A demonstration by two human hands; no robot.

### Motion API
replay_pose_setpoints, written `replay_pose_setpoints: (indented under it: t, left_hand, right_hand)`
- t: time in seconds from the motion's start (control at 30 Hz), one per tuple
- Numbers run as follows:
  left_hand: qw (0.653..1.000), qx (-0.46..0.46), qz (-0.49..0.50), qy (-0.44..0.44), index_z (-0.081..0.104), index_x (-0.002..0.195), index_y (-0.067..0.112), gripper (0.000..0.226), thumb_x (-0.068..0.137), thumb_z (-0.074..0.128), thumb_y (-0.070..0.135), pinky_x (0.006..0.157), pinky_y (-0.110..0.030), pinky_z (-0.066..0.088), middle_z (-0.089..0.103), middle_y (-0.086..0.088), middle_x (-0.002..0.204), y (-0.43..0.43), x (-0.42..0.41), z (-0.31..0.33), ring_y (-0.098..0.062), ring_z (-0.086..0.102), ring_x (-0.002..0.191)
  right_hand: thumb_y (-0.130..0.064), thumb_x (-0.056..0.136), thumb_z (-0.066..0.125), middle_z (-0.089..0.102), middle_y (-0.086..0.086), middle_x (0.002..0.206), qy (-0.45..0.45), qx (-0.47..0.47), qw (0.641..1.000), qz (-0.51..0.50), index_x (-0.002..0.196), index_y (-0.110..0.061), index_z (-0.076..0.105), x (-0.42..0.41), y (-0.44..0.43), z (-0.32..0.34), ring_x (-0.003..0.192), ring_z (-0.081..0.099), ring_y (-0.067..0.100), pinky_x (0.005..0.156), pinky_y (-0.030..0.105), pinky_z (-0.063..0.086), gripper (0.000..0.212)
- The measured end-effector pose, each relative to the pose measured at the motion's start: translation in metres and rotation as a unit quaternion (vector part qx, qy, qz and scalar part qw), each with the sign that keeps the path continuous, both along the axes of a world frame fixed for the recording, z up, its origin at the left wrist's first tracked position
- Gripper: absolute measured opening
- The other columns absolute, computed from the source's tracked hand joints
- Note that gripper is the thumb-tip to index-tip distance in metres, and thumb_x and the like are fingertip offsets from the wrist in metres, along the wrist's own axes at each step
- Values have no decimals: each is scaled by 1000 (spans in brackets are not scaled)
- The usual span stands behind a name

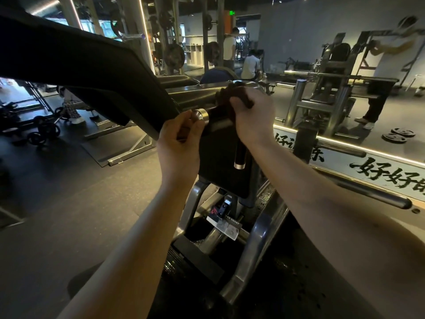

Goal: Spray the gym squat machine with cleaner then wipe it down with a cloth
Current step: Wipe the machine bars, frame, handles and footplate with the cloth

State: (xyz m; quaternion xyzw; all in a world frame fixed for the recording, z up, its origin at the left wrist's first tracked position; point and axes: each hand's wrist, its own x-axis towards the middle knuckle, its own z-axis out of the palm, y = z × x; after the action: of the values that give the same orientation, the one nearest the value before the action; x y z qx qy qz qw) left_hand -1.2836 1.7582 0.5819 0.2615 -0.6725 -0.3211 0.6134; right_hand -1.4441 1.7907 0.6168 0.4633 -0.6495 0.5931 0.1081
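Note:
The squat machine fills the middle of the head view: a black back pad (220, 157), a long black shoulder pad (76, 72) at upper left and a steel frame (259, 240) below. My left hand (181, 143) grips the metal-capped end of a handle (200, 115). My right hand (253, 116) holds a dark brown cloth (227, 95) bunched against the same handle and the steel tube behind it. A second handle (239, 157) hangs down under my right wrist. No spray bottle is in sight.
Weight plates (44, 131) lie on the dark floor at left. Steel bars (368, 192) stick out at right beside a wall mirror with black lettering (377, 171). Other people (250, 65) are among the racks at the back.

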Motion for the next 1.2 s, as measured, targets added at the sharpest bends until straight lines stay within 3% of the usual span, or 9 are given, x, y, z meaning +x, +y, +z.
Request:
replay_pose_setpoints:
  t: [0.1,0.27,0.47,0.6,0.63,0.73,0.87,0.97,1.2]
  left_hand:
    - [1000,22,-17,2,62,118,34,22,98,69,27,85,-20,57,69,0,110,4,3,1,-2,67,97]
    - [988,124,-90,13,56,124,28,34,94,73,25,88,-37,61,68,-2,110,16,9,-15,-13,68,102]
    - [975,135,-168,-47,50,140,19,56,91,76,22,82,-23,60,61,7,125,36,18,-30,-3,63,113]
    - [990,86,-78,-76,54,136,20,49,92,75,27,82,-28,62,62,3,127,33,25,-32,-15,62,117]
    - [993,80,-47,-75,55,132,16,43,94,74,20,78,-20,60,63,2,124,33,27,-31,-14,64,113]
    - [994,108,2,-27,56,122,14,32,95,68,5,72,-5,51,61,12,107,29,31,-21,7,65,97]
    - [994,94,61,12,60,128,10,34,97,69,21,76,-4,49,63,15,107,7,34,8,13,60,91]
    - [996,85,31,-24,62,114,18,16,101,64,28,70,-5,49,64,15,97,-2,22,35,19,61,78]
    - [970,170,-135,-106,61,128,22,31,98,66,29,87,-25,51,64,4,116,-11,10,64,-11,64,106]
  right_hand:
    - [-23,100,61,69,-17,120,-41,-15,999,19,120,-27,72,30,11,-14,118,59,9,108,41,44,23]
    - [-19,100,65,76,-9,108,-223,-15,961,161,116,-24,74,45,54,-29,107,70,8,100,45,56,19]
    - [-19,104,57,74,9,116,-447,31,848,282,119,-17,70,54,64,-27,111,71,26,97,47,57,20]
    - [-1,106,48,65,-4,107,-490,52,782,382,137,6,56,57,64,-23,102,67,-11,91,15,52,33]
    - [1,105,48,66,0,111,-474,68,781,400,139,9,54,55,63,-24,104,67,-11,92,14,52,35]
    - [-5,100,57,70,16,126,-477,101,794,363,128,-4,67,46,58,-26,120,68,24,105,43,54,29]
    - [0,98,60,76,11,115,-487,96,821,282,114,-6,74,26,51,-32,112,72,23,99,47,58,22]
    - [2,98,60,77,14,110,-504,99,820,251,114,-4,73,20,46,-41,106,75,25,97,47,59,21]
    - [3,99,58,77,14,110,-516,71,816,249,113,-4,73,17,35,-33,107,74,26,94,45,61,21]
